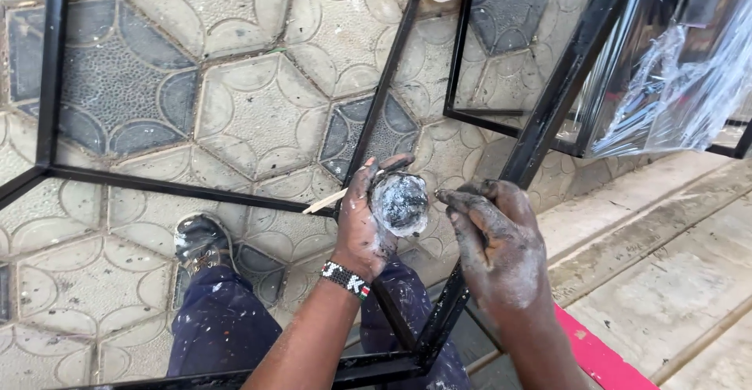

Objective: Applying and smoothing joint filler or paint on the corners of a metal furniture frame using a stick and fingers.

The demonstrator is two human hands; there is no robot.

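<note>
My left hand (362,225) grips a grey-white lump of putty (399,203), and a thin wooden stick (325,201) pokes out to its left. A beaded band (345,278) circles that wrist. My right hand (497,245), smeared with dark grime, hovers just right of the lump with its fingers curled, the fingertips close to it but holding nothing. Both hands are above a black metal frame (540,116) whose bars cross beneath them.
Patterned hexagonal paving (258,108) lies under the frame. My paint-spattered trouser legs (223,323) and a shoe (200,237) show at the bottom. Crinkled clear plastic sheeting (674,77) hangs at the top right. A concrete step (666,265) and a red strip (599,355) lie to the right.
</note>
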